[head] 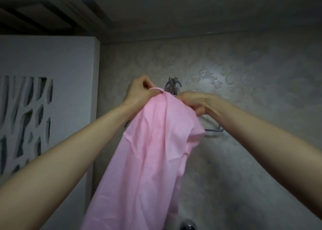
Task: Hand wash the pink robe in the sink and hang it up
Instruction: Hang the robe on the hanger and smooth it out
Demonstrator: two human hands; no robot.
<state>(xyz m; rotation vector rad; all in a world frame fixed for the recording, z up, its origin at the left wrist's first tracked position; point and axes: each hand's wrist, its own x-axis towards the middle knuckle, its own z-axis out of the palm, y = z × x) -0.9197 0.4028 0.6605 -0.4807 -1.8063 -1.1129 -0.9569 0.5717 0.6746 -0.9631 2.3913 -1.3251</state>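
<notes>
The pink robe [149, 156] hangs in a long fold from both raised hands, in front of a patterned wall. My left hand [141, 90] pinches its top edge just left of a metal wall hook [172, 85]. My right hand [195, 102] grips the cloth's upper right part, just below and right of the hook. The robe's top sits right at the hook; whether it is caught on it is hidden by the fabric and fingers. The sink is out of view.
A grey metal towel bar [213, 130] sticks out from the wall behind the robe. A white panel with cut-out shapes [34, 107] stands at the left. A chrome fitting [189, 225] shows at the bottom edge.
</notes>
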